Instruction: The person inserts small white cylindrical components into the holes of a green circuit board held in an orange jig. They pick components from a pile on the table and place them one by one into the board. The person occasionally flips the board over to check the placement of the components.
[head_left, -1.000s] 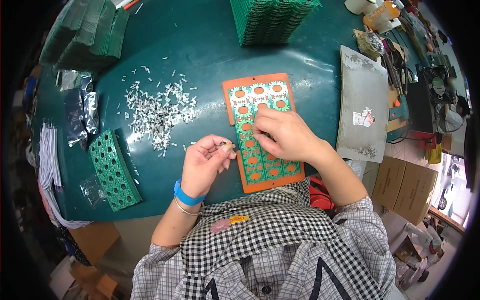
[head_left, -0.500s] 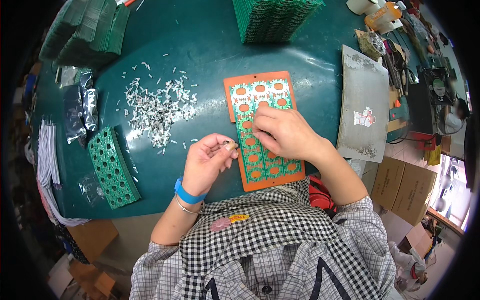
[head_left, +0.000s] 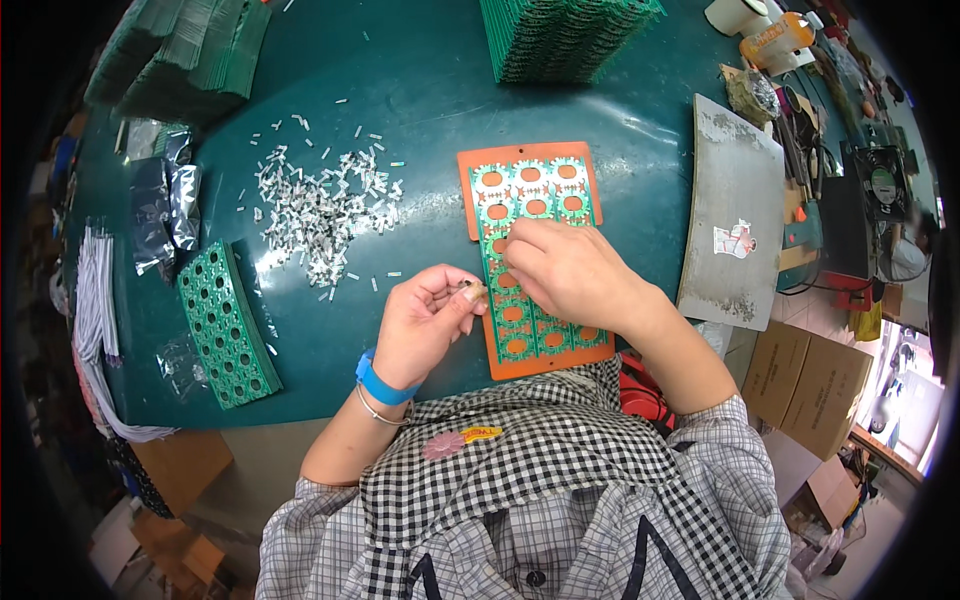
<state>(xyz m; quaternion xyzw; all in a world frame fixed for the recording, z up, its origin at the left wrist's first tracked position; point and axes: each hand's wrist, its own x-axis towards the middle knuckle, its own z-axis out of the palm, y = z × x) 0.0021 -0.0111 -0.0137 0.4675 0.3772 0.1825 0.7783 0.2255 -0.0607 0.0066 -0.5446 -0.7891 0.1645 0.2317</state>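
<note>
A green circuit board panel [head_left: 553, 338] with rows of oval cutouts lies on an orange-brown tray [head_left: 475, 222] in front of me. Over the panel's middle, my right hand [head_left: 565, 265] is closed with its fingertips down at the board; what they pinch, if anything, is hidden. Just off the tray's left edge, my left hand [head_left: 425, 315] pinches something small between thumb and forefinger, too small to name. Left of the tray, a loose heap of small white parts [head_left: 325, 210] is spread over the table.
A stack of green panels [head_left: 228, 330] lies at the left, beside bundled white wires [head_left: 95, 300] and silvery bags [head_left: 165, 215]. More stacked boards stand at the far left [head_left: 190, 60] and far middle [head_left: 560, 40]. A worn grey plate [head_left: 732, 215] lies at the right.
The whole view has shifted slightly. Both hands stay in nearly the same place, the right still over the panel and the left still pinching beside the tray.
</note>
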